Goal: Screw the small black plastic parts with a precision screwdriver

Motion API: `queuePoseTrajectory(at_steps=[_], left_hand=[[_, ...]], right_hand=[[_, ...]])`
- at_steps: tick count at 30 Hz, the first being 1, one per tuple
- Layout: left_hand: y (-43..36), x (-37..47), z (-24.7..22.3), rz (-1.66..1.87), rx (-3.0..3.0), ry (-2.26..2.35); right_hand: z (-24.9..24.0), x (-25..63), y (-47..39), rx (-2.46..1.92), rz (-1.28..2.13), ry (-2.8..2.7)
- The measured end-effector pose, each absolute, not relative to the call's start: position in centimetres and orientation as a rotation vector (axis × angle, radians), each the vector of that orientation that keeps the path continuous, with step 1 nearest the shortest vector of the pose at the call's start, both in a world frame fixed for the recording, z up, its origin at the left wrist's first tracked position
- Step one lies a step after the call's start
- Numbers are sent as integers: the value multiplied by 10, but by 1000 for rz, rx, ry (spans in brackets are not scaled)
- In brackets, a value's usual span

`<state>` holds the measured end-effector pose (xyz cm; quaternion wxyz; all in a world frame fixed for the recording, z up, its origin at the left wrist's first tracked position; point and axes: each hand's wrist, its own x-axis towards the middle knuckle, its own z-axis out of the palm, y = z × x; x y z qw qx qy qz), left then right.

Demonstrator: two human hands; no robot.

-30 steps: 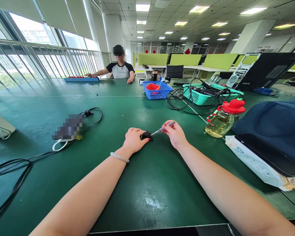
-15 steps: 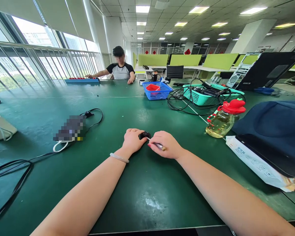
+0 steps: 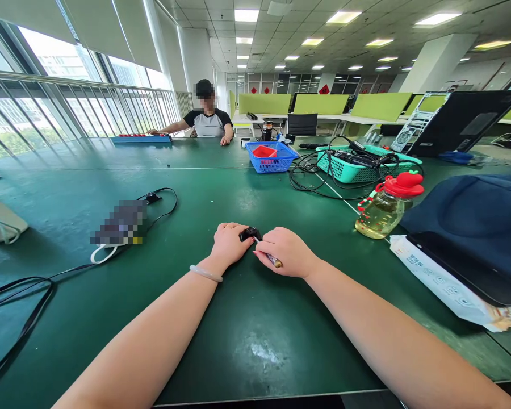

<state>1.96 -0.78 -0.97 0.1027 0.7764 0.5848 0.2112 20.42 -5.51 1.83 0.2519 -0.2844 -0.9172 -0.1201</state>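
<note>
On the table (image 3: pixel 225 352), our left hand (image 3: pixel 230 245) holds the black part (image 3: pixel 251 233) by its left end; just right of that part, our right hand (image 3: pixel 288 251) grips a screwdriver (image 3: pixel 275 261).

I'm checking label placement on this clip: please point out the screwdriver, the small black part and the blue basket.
Screwdriver (image 3: pixel 275 261): head view, on the exposed handle end.
Small black part (image 3: pixel 250 233): head view, on its visible top.
Blue basket (image 3: pixel 272 165): head view, on its front wall.
</note>
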Motion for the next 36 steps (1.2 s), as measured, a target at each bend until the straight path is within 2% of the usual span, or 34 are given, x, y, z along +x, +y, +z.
queuePoseTrajectory(at_steps=[36], left_hand=[[-10, 21, -8, 578, 2289, 1749]], right_hand=[[13, 207, -52, -817, -270, -2349]])
